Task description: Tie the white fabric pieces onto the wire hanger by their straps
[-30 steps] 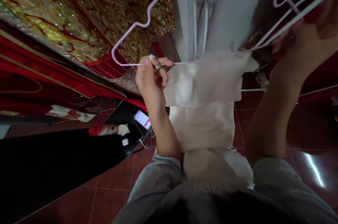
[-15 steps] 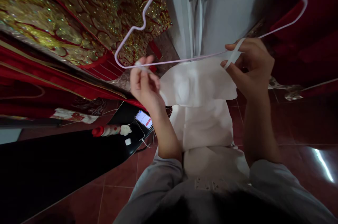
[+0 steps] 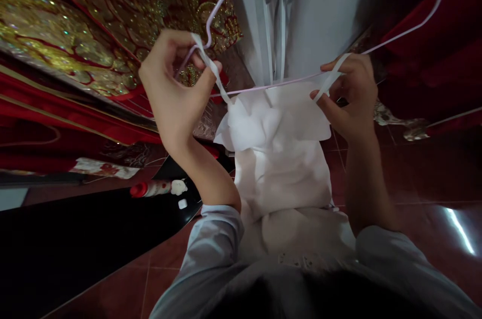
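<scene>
A white strappy garment hangs down in front of me below a thin pale wire hanger. My left hand is raised at the hanger's left notch, its fingers pinched on the garment's left white strap. At the hanger's bottom bar, my right hand pinches the right white strap. The garment's lower part drapes toward my body.
Red cloth with gold sequin embroidery hangs at the left, dark red fabric at the right, a white door frame between them. A black table at the lower left carries a red-capped bottle. Red floor tiles lie below.
My left hand has risen and moved left, pulling the left strap up to the hanger's notch. My right hand came in from the far right to the right strap and stays there.
</scene>
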### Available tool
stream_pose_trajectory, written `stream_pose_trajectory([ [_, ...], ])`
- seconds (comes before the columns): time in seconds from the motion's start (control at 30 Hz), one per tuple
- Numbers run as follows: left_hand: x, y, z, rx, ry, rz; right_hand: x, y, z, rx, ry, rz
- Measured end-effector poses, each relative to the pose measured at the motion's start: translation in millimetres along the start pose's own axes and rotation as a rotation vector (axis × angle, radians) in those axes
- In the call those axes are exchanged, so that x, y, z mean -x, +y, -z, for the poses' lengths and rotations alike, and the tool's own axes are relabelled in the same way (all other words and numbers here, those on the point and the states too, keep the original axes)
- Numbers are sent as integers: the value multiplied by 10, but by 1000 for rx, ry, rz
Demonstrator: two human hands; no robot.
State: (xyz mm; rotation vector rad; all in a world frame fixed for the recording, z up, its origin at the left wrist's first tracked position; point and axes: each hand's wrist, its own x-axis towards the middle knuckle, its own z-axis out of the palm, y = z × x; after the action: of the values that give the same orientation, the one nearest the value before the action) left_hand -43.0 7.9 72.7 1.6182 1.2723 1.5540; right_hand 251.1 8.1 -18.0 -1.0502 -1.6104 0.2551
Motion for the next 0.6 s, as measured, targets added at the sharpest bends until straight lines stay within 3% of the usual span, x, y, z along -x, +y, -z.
stream_pose_trajectory([
  [0.1,-9,-67,7,105,63,42,8,4,55,6,-20,-25],
  [0.2,74,-344,-66,263,249,9,20,5,80,13,-29,-26],
  [0.3,237,-597,-282,481,400,38,42,-11,23,-2,-67,-7],
  [0.4,411,-652,-574,618,378,58,59,-20,-43,4,-77,27],
  [0.43,453,-634,-656,612,358,40,59,-6,-37,14,-49,75],
  [0.5,499,-582,-763,562,343,12,38,64,46,9,156,191],
  [0.6,504,-540,-786,527,359,6,-88,252,314,-36,412,161],
])
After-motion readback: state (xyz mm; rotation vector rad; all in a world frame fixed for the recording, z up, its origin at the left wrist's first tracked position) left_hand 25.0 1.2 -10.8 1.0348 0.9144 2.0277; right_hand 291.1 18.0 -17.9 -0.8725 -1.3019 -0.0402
